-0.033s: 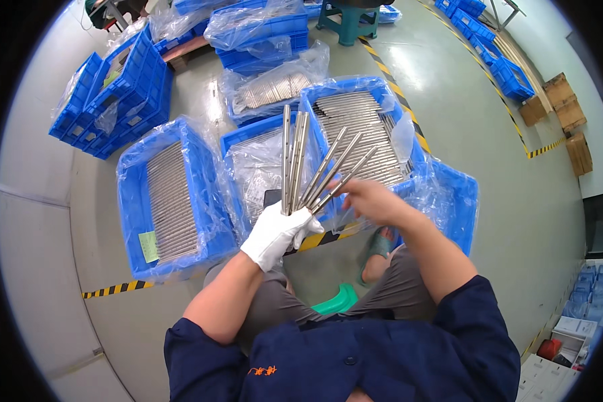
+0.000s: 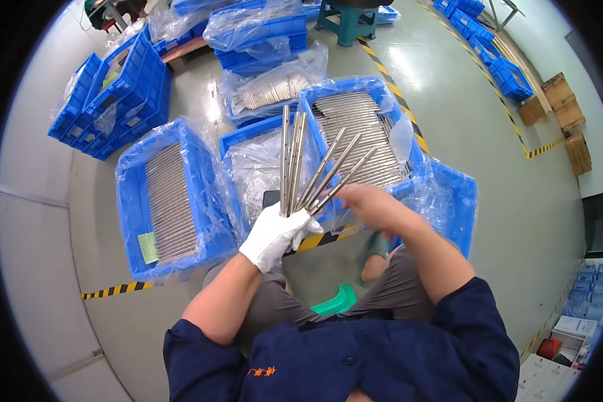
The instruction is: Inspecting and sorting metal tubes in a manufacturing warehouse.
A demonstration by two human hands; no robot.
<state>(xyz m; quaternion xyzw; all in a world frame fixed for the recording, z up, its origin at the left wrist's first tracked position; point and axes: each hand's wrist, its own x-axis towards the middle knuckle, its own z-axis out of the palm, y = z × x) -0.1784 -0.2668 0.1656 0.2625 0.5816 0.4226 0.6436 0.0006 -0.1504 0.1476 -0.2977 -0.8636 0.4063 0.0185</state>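
My left hand (image 2: pixel 275 234), in a white glove, is closed round the lower ends of several slim silver metal rods (image 2: pixel 325 171). The rods fan upward: some stand nearly upright together, others splay to the right, and small dark holes show along them. Bare, my right hand (image 2: pixel 375 206) is beside the rightmost rod, its index finger stretched to the rod's side and the other fingers loosely bent. Its thumb is mostly hidden. Beyond the rods stands a blue bin (image 2: pixel 229 139) lined with clear plastic, with a small dark flat object (image 2: pixel 271 198) lying in it.
On the left a blue bin (image 2: pixel 128 231) holds rows of rods and a green paper slip (image 2: pixel 147 248). Another rod-filled bin (image 2: pixel 375 84) is right of centre, beside a plastic-lined bin (image 2: pixel 465 214). Stacked bins (image 2: pixel 137 94) stand farther back. A green stool (image 2: pixel 345 298) shows below me.
My right hand has shifted very slightly downward beside the rightmost rod. The left hand keeps its grip on the fanned rods.
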